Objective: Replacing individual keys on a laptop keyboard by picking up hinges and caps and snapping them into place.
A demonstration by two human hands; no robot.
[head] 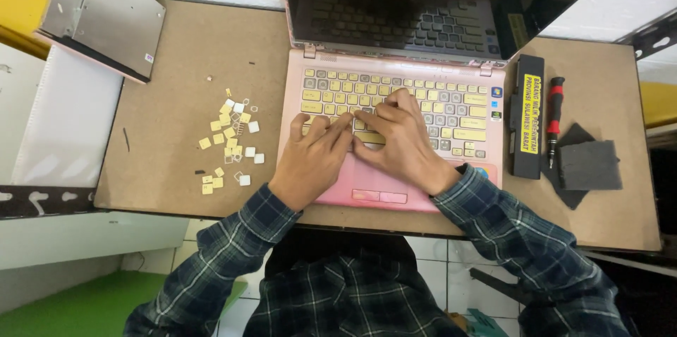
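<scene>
Hands, left [314, 157] and right [398, 139], press fingers together on laptop [462, 115] keyboard, board edge near wrists.

Head view, straight down, close.

**Around the bench**

A scatter of loose yellow and white keycaps [229, 141] lies on the brown bench [176, 62]. A silver drive caddy [102, 16] sits at the far left corner. A black battery pack [527, 116], a red-handled screwdriver [554, 120] and grey cloths [587, 166] lie together.
</scene>
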